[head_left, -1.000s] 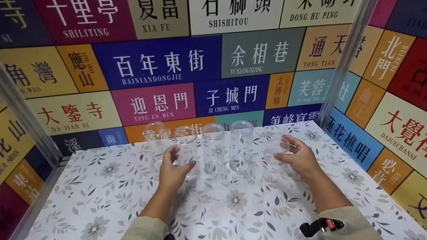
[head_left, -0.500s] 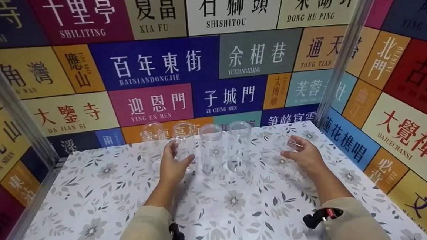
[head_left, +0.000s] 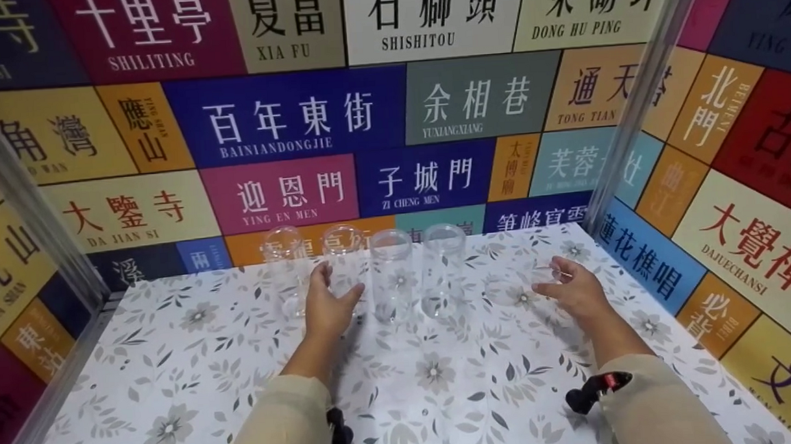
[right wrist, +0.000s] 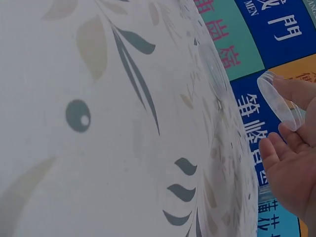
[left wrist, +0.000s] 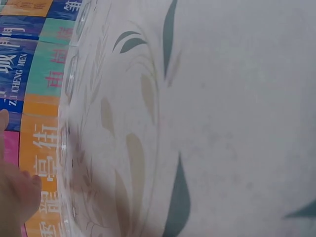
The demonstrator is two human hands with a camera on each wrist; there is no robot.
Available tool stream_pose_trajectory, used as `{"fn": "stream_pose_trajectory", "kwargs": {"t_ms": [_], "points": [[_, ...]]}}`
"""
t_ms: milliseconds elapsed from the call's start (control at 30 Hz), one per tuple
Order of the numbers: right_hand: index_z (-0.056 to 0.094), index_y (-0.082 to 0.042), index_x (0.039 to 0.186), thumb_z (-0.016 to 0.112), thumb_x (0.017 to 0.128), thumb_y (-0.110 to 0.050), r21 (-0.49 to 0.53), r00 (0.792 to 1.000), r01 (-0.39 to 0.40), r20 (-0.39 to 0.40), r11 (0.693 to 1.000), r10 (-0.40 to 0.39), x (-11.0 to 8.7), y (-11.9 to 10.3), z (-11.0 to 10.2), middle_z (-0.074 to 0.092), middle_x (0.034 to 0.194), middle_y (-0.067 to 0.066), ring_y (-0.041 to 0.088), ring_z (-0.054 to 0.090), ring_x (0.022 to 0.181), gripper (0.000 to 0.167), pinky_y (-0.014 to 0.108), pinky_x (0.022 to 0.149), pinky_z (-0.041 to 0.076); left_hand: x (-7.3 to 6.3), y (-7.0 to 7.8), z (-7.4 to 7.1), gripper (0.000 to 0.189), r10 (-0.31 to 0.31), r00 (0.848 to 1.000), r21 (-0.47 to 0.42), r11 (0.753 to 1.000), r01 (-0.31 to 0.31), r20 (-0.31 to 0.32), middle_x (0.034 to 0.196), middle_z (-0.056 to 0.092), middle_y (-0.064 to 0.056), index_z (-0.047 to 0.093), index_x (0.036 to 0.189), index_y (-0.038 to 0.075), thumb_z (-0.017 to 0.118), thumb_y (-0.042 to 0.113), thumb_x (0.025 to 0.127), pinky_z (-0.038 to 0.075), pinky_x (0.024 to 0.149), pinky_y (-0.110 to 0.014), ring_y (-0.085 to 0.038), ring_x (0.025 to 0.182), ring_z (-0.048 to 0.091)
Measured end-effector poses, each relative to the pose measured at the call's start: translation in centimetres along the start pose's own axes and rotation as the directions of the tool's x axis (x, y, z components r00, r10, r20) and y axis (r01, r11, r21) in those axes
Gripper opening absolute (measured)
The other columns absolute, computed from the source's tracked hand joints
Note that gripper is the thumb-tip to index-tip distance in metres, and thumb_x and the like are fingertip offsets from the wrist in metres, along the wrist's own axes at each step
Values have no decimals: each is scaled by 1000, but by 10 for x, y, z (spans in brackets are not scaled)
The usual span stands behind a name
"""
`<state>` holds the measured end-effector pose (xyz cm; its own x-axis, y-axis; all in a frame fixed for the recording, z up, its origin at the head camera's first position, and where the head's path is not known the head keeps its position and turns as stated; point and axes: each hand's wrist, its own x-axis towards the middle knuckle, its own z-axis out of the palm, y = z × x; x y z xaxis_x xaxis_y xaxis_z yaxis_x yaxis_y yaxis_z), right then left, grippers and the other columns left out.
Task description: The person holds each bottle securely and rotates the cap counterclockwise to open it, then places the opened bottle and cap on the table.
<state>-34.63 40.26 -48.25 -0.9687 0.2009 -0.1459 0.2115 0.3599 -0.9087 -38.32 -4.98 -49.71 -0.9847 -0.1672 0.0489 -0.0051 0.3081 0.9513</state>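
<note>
Jars, four of them, clear and upright with their long axes vertical, stand in a row along the far side of the bench. At the left end is the first jar, with a narrow gap to its right. Next comes the left hand, on the near side of the second jar; its fingers and thumb are spread, seemingly straddling the jar, though contact cannot be told. Just beside that is the third jar, then the fourth jar. Whether the jars are capped is hard to make out.

Well to the right of the row, the right hand pinches the rim of a clear round lid in its grip, between thumb and fingertips. The key relation appears to be this: the lid lies right of every jar, the fourth being the nearest to it, while the left hand is the closer one to the second. Between fourth jar and lid there seems ample room for sideways movement; behind the row, the far edge and wall leave little. The bench's right edge slants past beyond the right hand.
</note>
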Motion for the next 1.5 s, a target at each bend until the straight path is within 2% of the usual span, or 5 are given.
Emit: {"fn": "stream_pose_trajectory", "kwargs": {"t_ms": [267, 533, 867, 1100, 1500], "points": [[22, -11, 171, 83, 94, -25, -58, 998, -55, 20, 997, 56, 6, 17, -5, 18, 179, 19, 44, 17, 166, 100, 57, 135, 23, 0, 2, 4, 91, -18, 1000, 58, 998, 19, -15, 175, 35, -9, 27, 169, 15, 80, 31, 97, 29, 135, -47, -30, 163, 34], [19, 0, 169, 80, 96, -26, -205, 998, 3, 60, 979, 9, 8, 26, -8, 20, 176, 28, 50, 18, 164, 98, 60, 134, 24, -3, 8, 6, 92, -55, 997, 133, 989, 60, -46, 173, 38, -6, 26, 170, 19, 80, 36, 97, 30, 134, -49, -28, 163, 35], [28, 10, 163, 77, 95, -32, -446, 1000, 29, 19, 895, -23, 10, 21, 3, 31, 168, 36, 57, 28, 156, 94, 65, 131, 26, -1, 6, 7, 92, -53, 998, 135, 989, 59, -46, 174, 37, -8, 26, 170, 16, 79, 34, 98, 29, 135, -48, -29, 162, 36], [33, 10, 161, 77, 94, -35, -502, 999, 31, 21, 864, -24, 14, 20, 5, 33, 166, 37, 59, 26, 156, 93, 67, 131, 23, -2, 7, 8, 92, -98, 994, 121, 987, 103, -44, 177, 32, -3, 23, 171, 22, 79, 36, 98, 27, 136, -48, -25, 166, 29], [22, 8, 166, 77, 95, -39, -433, 999, 47, 32, 900, -37, 9, 14, 6, 33, 169, 32, 54, 34, 155, 102, 62, 128, 35, -13, 5, 2, 93, -39, 997, 126, 991, 47, -70, 175, 34, -8, 24, 170, 17, 79, 37, 98, 27, 136, -50, -29, 166, 28]]}}
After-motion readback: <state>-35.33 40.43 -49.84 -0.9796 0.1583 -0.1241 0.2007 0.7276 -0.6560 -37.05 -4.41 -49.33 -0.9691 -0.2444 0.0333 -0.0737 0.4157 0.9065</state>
